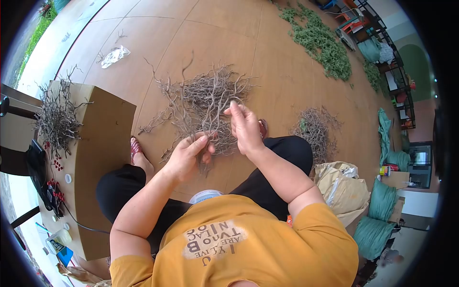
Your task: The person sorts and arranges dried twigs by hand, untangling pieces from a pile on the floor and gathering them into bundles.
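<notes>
Grey-brown twisted twigs stand up from my left hand, whose thumb and fingers are pinched round their lower stems. My right hand is up beside the twigs' right side, thumb and forefinger pressed together at a thin branch tip. Beyond both hands, a heap of similar twigs lies on the brown floor between my feet. Some of the held twigs overlap the heap, so their edges are hard to separate.
At left, a cardboard box bears another twig bundle. More twigs lie right of my knee, near a paper sack. Green foliage and clear plastic lie farther off. Green bundles stand at right.
</notes>
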A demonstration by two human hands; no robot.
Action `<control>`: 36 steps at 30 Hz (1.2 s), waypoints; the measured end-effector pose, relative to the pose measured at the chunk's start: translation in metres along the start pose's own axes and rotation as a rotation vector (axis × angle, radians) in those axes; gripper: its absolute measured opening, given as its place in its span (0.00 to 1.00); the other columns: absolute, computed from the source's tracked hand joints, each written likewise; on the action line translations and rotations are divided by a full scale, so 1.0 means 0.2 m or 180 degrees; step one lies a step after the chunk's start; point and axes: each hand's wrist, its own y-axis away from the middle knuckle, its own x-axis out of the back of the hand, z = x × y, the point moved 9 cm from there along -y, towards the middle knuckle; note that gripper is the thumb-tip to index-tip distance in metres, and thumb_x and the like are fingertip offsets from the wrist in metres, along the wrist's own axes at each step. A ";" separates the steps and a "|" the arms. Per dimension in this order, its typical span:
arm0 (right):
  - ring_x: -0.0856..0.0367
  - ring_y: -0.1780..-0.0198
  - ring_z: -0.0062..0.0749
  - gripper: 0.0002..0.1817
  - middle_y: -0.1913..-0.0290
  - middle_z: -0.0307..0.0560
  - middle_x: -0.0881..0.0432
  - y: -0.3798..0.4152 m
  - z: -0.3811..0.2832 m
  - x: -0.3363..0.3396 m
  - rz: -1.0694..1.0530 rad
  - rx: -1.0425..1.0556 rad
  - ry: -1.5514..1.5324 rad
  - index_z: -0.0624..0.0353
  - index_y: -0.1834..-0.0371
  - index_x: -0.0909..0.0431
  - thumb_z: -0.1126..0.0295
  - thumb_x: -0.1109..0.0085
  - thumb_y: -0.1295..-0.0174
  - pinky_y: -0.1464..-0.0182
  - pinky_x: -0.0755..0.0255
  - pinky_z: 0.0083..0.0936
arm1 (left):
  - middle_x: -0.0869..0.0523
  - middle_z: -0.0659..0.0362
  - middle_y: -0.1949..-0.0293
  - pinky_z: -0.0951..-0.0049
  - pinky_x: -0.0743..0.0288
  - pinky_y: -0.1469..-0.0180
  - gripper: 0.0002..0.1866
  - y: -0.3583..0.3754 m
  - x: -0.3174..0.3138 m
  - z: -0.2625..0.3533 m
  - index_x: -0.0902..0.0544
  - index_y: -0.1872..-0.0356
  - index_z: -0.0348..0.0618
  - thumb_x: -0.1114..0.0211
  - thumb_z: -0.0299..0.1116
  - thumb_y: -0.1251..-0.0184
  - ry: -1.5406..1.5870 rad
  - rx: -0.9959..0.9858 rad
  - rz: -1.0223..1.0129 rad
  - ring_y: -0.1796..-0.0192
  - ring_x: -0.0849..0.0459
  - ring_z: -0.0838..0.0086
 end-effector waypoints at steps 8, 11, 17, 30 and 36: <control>0.37 0.78 0.08 0.10 0.73 0.29 0.27 0.00 -0.01 -0.07 -0.0331 -0.0385 0.0081 0.56 0.63 0.25 0.60 0.42 0.34 0.77 0.41 0.10 | 0.23 0.68 0.71 0.84 0.36 0.69 0.16 -0.04 0.06 0.02 0.26 0.45 0.37 0.49 0.36 0.26 -0.2035 -0.0329 0.0466 0.72 0.32 0.87; 0.31 0.74 0.12 0.13 0.71 0.31 0.26 -0.06 0.14 -0.01 -0.0336 -0.0655 -0.0303 0.53 0.67 0.26 0.56 0.48 0.31 0.71 0.35 0.12 | 0.25 0.69 0.73 0.83 0.37 0.71 0.15 -0.07 0.08 0.00 0.25 0.48 0.37 0.47 0.36 0.26 -0.2708 -0.0410 0.0533 0.73 0.34 0.87; 0.21 0.70 0.32 0.18 0.74 0.40 0.25 -0.13 0.21 0.09 -0.0267 -0.1136 -0.1430 0.53 0.71 0.31 0.54 0.58 0.28 0.65 0.22 0.34 | 0.29 0.59 0.84 0.71 0.35 0.73 0.19 -0.08 0.03 0.19 0.22 0.74 0.37 0.45 0.44 0.30 -0.3568 0.0018 0.0639 0.79 0.33 0.77; 0.32 0.83 0.20 0.18 0.78 0.36 0.27 -0.76 0.63 0.86 0.1391 -0.0305 0.1125 0.58 0.63 0.21 0.60 0.27 0.51 0.84 0.40 0.21 | 0.35 0.70 0.85 0.82 0.47 0.80 0.14 0.27 0.32 0.68 0.27 0.76 0.47 0.40 0.40 0.31 -0.0729 -0.1163 0.1633 0.83 0.42 0.86; 0.19 0.51 0.52 0.31 0.54 0.62 0.19 -0.71 1.25 0.42 -0.0185 -0.0805 0.4742 0.66 0.41 0.33 0.64 0.36 0.46 0.49 0.26 0.41 | 0.35 0.67 0.85 0.79 0.46 0.76 0.21 0.27 0.43 0.73 0.32 0.84 0.47 0.46 0.39 0.28 -0.0901 -0.1213 0.2160 0.81 0.42 0.83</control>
